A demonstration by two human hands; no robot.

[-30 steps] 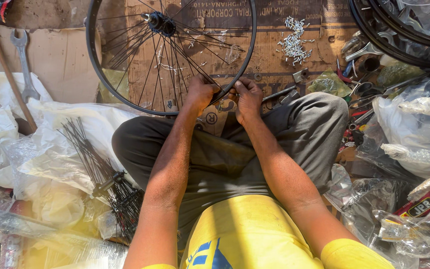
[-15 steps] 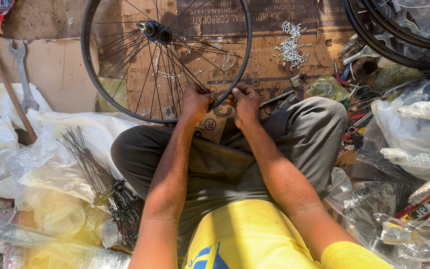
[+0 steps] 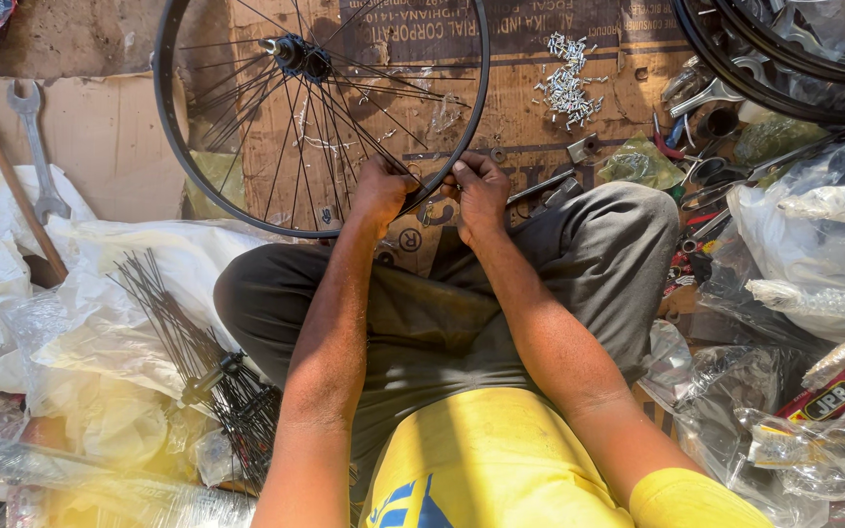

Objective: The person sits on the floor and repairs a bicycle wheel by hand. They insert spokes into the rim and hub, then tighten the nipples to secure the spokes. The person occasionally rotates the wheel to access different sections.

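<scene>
A black bicycle wheel rim [image 3: 161, 127] with a hub [image 3: 295, 57] and thin spokes lies on cardboard in front of my crossed legs. My left hand [image 3: 379, 192] grips the near edge of the rim where several spokes meet it. My right hand [image 3: 481, 188] pinches the rim right beside it, fingers closed on the rim or a small part there; which one is hidden. Both forearms reach forward over my grey trousers.
A bundle of loose black spokes [image 3: 173, 323] lies on plastic sheeting at my left. A pile of small metal nipples [image 3: 567, 83] sits on the cardboard. A spanner [image 3: 36, 147] and wooden stick [image 3: 7, 166] lie far left. More rims [image 3: 784, 59], tools and plastic bags crowd the right.
The view has shifted slightly, with the wheel and hands sitting a little lower and left in the frame. Both hands stay on the near rim edge.
</scene>
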